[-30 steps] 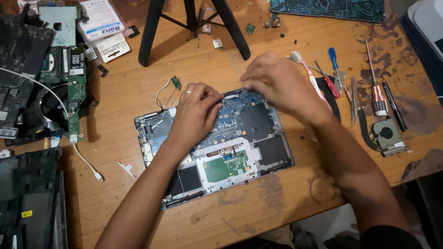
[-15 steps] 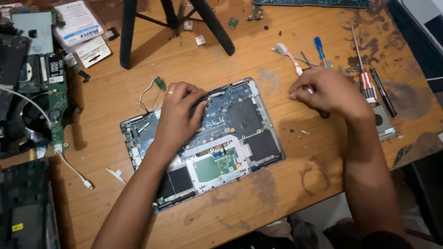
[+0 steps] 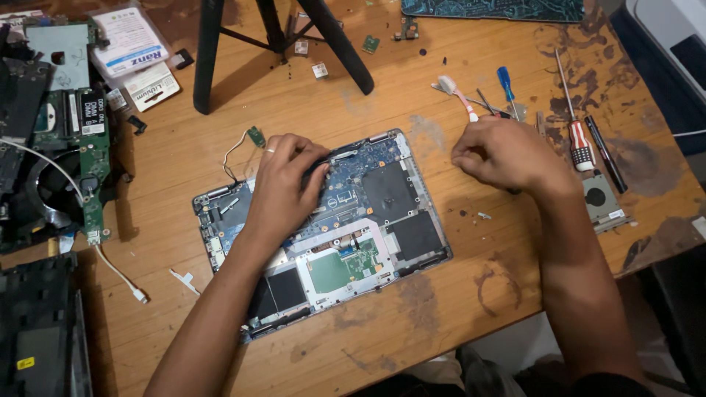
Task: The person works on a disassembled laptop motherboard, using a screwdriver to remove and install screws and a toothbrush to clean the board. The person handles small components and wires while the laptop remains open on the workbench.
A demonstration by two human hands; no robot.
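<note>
the opened laptop base lies near the middle of the wooden bench, close to its front edge. the left hand rests on the blue circuit board, fingers curled, pressing a dark part. the right hand rests on the bench just beside the screwdrivers, fingers clenched; its contents cannot be told.

Both forearms bare from elbow to wrist; no sleeves, watch or gloves visible. Left hand: one thin, pale metallic ring on a finger, seen near the knuckle. Right hand: no ring or band visible on the parts in view. Dark cloth shows at the bottom edge near the right elbow; cannot tell what garment it is.
</note>
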